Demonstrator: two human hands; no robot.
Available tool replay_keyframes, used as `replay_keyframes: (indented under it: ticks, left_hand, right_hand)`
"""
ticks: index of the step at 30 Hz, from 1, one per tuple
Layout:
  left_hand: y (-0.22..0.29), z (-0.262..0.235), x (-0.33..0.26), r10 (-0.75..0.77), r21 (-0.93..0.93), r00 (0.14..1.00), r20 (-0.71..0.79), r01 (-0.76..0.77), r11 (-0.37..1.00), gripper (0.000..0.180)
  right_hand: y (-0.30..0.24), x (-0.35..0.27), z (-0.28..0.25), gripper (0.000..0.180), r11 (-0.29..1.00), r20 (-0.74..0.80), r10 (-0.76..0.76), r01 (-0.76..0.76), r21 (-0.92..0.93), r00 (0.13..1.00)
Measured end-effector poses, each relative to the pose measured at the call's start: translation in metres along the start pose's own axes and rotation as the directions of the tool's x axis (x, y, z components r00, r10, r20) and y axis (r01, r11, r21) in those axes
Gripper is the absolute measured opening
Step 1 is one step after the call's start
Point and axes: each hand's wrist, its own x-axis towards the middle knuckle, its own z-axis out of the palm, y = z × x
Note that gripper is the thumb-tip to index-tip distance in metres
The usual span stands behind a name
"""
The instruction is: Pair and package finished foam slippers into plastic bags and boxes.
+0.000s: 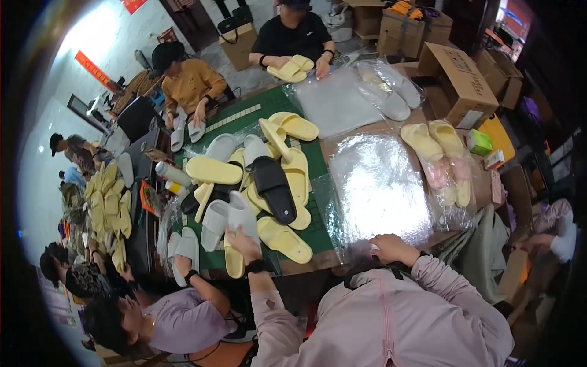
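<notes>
My left hand (245, 246) grips a light grey slide sandal (242, 212) at the near edge of a heap of slides. Next to it lies another light grey slide (214, 225). Around them are pale yellow slides (285, 240) and a black slide (274, 189) on top of the heap. To the right, my right hand (395, 249) is closed at the near edge of a stack of clear plastic bags (379, 189), its fingertips pinching the film. Beyond the bags' right side, yellow slides (449, 139) lie on clear packaging.
An open cardboard box (455, 85) stands at the far right, near a green small box (479, 142). More clear bags (330, 101) lie at the back. Across the green table, one person handles a yellow slide (291, 69); others sit at the left, handling white slides (184, 246).
</notes>
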Motion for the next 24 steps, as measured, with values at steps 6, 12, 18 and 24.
replay_keyframes:
  ticks: [6, 12, 18, 24]
  left_hand:
    - [0.203, -0.001, 0.056, -0.513, -0.803, 0.858, 0.011, 0.314, 0.507, 0.039]
    - [0.316, 0.052, -0.002, -0.237, -0.705, 0.878, 0.416, 0.476, 0.526, 0.046]
    - [0.306, 0.135, -0.068, -0.041, -0.513, 0.585, 0.81, 0.74, 0.435, 0.051]
    - [0.263, 0.155, -0.123, 0.19, -0.249, 0.294, 0.937, 0.179, 0.952, 0.048]
  right_hand:
    - [0.009, -0.005, -0.008, 0.037, 0.994, -0.019, 0.071, -0.07, 0.088, 0.997]
    - [-0.041, 0.009, -0.073, 0.071, 0.753, -0.281, -0.139, 0.286, 0.593, 0.949]
    - [-0.02, 0.02, -0.055, 0.074, 0.09, -0.152, 0.191, 0.136, 0.987, 0.97]
    - [0.074, 0.025, 0.008, 0.048, 0.165, -0.122, 0.718, 0.003, 0.986, 0.686]
